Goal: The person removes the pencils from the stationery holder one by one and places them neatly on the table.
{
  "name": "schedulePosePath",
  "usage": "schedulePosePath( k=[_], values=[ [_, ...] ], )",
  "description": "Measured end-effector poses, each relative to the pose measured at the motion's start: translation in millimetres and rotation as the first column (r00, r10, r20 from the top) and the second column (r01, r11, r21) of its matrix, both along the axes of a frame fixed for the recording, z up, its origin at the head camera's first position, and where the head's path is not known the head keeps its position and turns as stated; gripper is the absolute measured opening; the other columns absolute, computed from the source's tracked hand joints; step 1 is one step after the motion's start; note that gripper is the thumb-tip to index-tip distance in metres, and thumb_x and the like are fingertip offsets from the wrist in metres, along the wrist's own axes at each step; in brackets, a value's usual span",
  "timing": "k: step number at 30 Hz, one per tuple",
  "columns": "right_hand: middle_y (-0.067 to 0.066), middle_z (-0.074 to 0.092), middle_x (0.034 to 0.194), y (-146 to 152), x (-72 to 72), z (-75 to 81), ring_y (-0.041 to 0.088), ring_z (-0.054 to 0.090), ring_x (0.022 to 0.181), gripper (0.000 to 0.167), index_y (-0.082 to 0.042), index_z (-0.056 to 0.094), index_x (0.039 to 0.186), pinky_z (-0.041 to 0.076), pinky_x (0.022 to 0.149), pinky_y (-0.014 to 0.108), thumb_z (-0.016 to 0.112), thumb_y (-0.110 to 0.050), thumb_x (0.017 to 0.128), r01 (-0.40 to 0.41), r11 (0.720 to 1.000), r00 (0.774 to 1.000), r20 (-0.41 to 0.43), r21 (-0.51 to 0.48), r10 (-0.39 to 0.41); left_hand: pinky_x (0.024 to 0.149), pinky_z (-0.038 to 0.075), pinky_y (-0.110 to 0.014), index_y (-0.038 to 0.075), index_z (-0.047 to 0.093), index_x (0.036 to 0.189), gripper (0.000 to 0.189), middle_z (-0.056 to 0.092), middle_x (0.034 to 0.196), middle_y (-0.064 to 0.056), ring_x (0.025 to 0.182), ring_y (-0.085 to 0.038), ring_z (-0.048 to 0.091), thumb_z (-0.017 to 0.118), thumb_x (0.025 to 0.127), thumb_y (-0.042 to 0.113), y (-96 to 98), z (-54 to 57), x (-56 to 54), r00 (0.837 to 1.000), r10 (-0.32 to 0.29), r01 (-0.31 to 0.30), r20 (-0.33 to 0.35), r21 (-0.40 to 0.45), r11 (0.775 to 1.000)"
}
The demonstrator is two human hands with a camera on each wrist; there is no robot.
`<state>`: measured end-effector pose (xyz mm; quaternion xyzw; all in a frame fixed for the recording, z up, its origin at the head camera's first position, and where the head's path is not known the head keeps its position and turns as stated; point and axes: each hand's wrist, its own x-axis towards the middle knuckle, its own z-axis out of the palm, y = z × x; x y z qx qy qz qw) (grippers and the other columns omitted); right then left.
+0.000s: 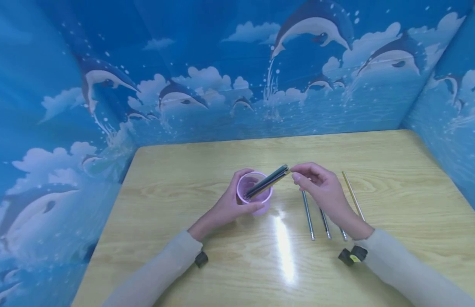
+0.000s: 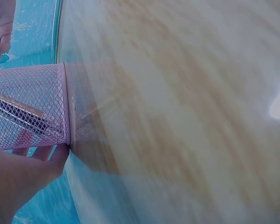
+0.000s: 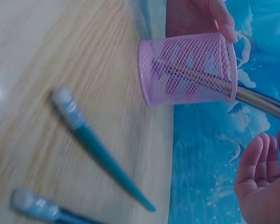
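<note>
My left hand [image 1: 231, 207] grips a pink mesh pencil cup [image 1: 263, 209], fingers and thumb round its side. Several pencils [image 1: 267, 182], dark, green and gold, lean out of the cup toward the right. My right hand [image 1: 325, 194] is beside their upper ends, fingers loosely bent; the right wrist view shows its fingers [image 3: 259, 161] apart from the pencils. Beneath the right hand and forearm lie a teal pencil [image 1: 308, 215] with a silver ferrule and pale eraser, a dark pencil [image 1: 325, 225], and another pencil [image 1: 343, 234] mostly hidden by the wrist.
A gold pencil [image 1: 352, 194] lies right of the right hand, its near end behind the forearm. The wooden table [image 1: 183, 170] reflects a bright light strip left of the loose pencils. Blue dolphin-print sheets [image 1: 222, 94] stand along the back and both sides.
</note>
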<state>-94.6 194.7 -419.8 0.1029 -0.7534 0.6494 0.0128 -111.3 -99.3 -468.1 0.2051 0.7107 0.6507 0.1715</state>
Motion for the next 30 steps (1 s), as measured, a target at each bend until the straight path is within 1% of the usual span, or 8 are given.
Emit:
schedulePosePath(
  k=[5,9,13,14,17,20,25,30],
  values=[
    [0.006,0.073,0.111,-10.9,-2.2,1.1,0.015,0.072,0.099,0.024,0.005,0.072,0.123,0.064,0.085,0.025,0.076,-0.009,0.104,0.000,1.000,1.000,-0.030,-0.003,0.000,0.107,0.059,-0.044,0.025,0.032,0.164,0.094,0.051,0.153,-0.012,0.135,-0.032,0.059,0.088,0.090,0.008,-0.2,-1.1,0.6,1.000,0.001,-0.001,0.002,0.008,1.000],
    [0.008,0.074,0.106,-14.9,-3.7,0.5,0.015,0.072,0.095,0.020,0.005,0.073,0.118,0.064,0.084,0.023,0.077,-0.005,0.101,0.021,1.000,0.999,-0.044,-0.010,-0.021,0.107,0.058,-0.045,0.024,0.032,0.164,0.095,0.051,0.154,-0.013,0.136,-0.032,0.058,0.088,0.089,0.006,0.5,-1.4,-0.2,1.000,-0.002,0.002,-0.001,0.006,1.000],
    [0.009,0.075,0.104,-16.6,-3.6,0.7,0.016,0.073,0.091,0.020,0.005,0.074,0.118,0.063,0.080,0.022,0.078,-0.006,0.101,0.039,0.999,0.999,-0.032,-0.022,-0.039,0.109,0.057,-0.047,0.023,0.032,0.164,0.096,0.050,0.154,-0.014,0.136,-0.033,0.058,0.087,0.089,0.003,0.4,-2.0,-0.9,1.000,-0.003,0.003,-0.008,0.012,1.000],
    [0.010,0.075,0.104,-16.9,-3.3,0.9,0.018,0.073,0.092,0.020,0.005,0.073,0.118,0.064,0.081,0.023,0.078,-0.007,0.102,0.042,0.999,0.999,-0.027,-0.030,-0.042,0.110,0.057,-0.048,0.023,0.032,0.164,0.096,0.051,0.154,-0.013,0.136,-0.033,0.057,0.088,0.088,0.003,0.2,-2.0,-0.8,1.000,-0.003,0.003,-0.008,0.013,1.000],
    [0.009,0.077,0.106,-17.9,-2.8,1.1,0.019,0.076,0.095,0.022,0.008,0.072,0.119,0.065,0.085,0.025,0.076,-0.005,0.103,0.051,0.995,0.998,-0.019,-0.088,-0.053,0.110,0.056,-0.050,0.024,0.033,0.164,0.096,0.050,0.154,-0.013,0.137,-0.033,0.057,0.088,0.089,0.004,-0.3,-1.8,-0.5,1.000,-0.002,0.002,-0.003,0.012,1.000],
    [0.010,0.079,0.109,-18.1,-2.7,0.9,0.021,0.077,0.099,0.022,0.010,0.070,0.120,0.065,0.089,0.029,0.075,-0.003,0.103,0.074,0.986,0.996,-0.037,-0.150,-0.081,0.110,0.057,-0.050,0.025,0.032,0.164,0.096,0.050,0.154,-0.012,0.137,-0.034,0.056,0.088,0.089,0.006,-0.3,-1.6,-0.5,1.000,-0.001,0.001,-0.002,0.009,1.000],
    [0.009,0.079,0.109,-17.1,-1.9,1.1,0.019,0.077,0.099,0.020,0.009,0.070,0.121,0.064,0.090,0.027,0.073,-0.002,0.104,0.138,0.970,0.984,-0.079,-0.202,-0.157,0.108,0.058,-0.047,0.023,0.032,0.165,0.096,0.051,0.153,-0.011,0.137,-0.033,0.057,0.088,0.089,0.007,-0.5,-3.5,-1.6,1.000,-0.004,0.004,-0.008,0.014,1.000],
    [0.013,0.079,0.109,-17.8,-2.4,3.4,0.021,0.076,0.097,0.020,0.012,0.068,0.120,0.065,0.089,0.030,0.072,0.002,0.103,0.182,0.934,0.972,-0.090,-0.309,-0.219,0.109,0.057,-0.044,0.024,0.032,0.164,0.096,0.051,0.154,-0.010,0.138,-0.033,0.057,0.088,0.089,0.006,-2.2,-3.5,-1.1,1.000,0.000,0.000,-0.005,0.013,1.000]
  ],
)
